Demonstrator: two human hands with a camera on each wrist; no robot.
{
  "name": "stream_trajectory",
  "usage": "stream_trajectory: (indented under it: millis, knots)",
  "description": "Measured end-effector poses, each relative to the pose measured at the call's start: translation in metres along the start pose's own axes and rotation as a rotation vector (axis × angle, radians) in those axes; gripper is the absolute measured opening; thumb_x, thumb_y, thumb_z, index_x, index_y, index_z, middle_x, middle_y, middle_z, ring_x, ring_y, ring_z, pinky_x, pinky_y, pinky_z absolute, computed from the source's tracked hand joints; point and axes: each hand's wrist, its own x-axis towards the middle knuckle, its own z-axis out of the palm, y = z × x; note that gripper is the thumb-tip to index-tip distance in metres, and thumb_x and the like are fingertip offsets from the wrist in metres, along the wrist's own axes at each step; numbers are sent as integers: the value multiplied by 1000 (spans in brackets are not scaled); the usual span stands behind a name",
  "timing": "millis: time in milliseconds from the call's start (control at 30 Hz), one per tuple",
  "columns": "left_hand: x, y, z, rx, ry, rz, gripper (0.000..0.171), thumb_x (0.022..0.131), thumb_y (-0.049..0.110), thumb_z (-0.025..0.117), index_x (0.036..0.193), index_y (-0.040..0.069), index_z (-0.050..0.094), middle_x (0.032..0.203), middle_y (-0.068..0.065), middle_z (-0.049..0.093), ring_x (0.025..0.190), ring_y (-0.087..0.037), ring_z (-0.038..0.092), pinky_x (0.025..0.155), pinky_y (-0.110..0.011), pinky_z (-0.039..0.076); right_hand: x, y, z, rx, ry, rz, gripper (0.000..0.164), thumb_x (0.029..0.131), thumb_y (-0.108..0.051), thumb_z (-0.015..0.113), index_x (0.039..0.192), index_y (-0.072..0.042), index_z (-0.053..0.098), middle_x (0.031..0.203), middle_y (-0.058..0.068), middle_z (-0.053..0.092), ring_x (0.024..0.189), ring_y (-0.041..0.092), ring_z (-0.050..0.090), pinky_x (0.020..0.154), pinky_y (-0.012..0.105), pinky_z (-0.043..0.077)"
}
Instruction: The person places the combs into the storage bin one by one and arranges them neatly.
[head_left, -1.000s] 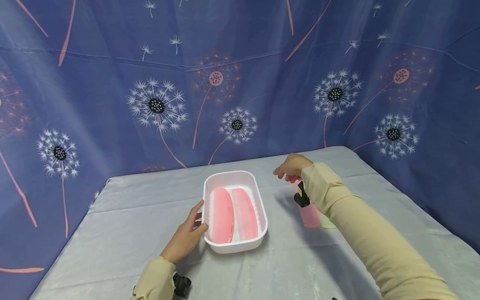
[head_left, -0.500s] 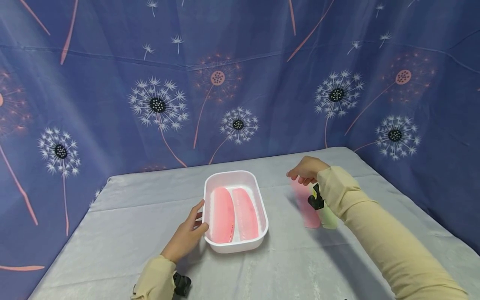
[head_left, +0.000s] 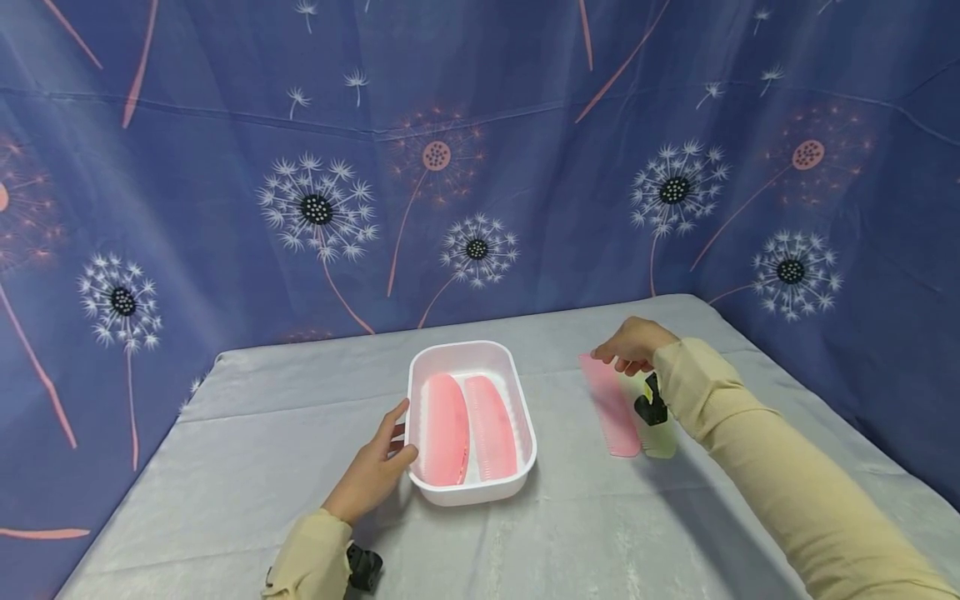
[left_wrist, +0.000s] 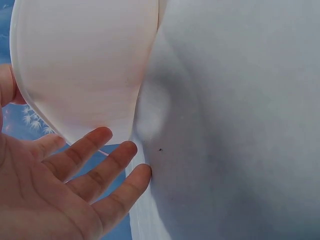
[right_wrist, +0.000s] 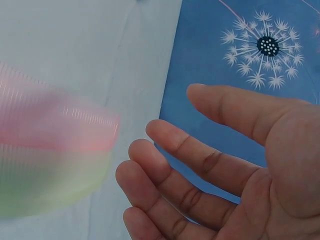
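A white plastic tray (head_left: 525, 450) stands mid-table with two pink combs, a left one (head_left: 446, 429) and a right one (head_left: 491, 429), lying lengthwise inside. My left hand (head_left: 375, 467) rests against its left side, thumb and fingertips touching the rim; in the left wrist view the fingers are spread and fairly straight. Over the far ends of another pink comb (head_left: 613, 412) and a pale green comb (head_left: 660, 440) hovers my right hand (head_left: 633, 343). The right wrist view shows its fingers loosely bent, holding nothing, apart from both combs. The wrist camera partly covers the green comb.
A grey-white cloth (head_left: 300, 433) covers the table. Blue dandelion-print fabric (head_left: 525, 208) rises behind it and at both sides. A black wrist camera (head_left: 365, 569) sits at the left cuff, another (head_left: 651, 402) at the right.
My right hand has moved rightward from the table's middle side to above the green comb, uncovering more of the loose pink comb. The left hand and tray stay put.
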Motion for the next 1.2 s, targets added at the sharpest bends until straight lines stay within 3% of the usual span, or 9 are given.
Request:
stream_trajectory:
  millis: [600, 1200]
  knots:
    - [1, 1, 0, 2, -3, -14, 70, 95, 13, 53, 160, 8, 28, 146, -29, 49, 128, -43, 54, 108, -60, 40, -3, 28, 0, -24, 50, 27, 37, 96, -28, 63, 105, 7, 70, 78, 8, 60, 67, 17, 60, 67, 30, 52]
    - [0, 2, 0, -8, -1, -10, 70, 95, 13, 53, 160, 7, 28, 145, -30, 49, 127, -42, 55, 107, -60, 41, 12, 62, 9, -166, 74, 96, 42, 91, -31, 67, 101, 9, 71, 80, 11, 67, 67, 16, 63, 65, 28, 55]
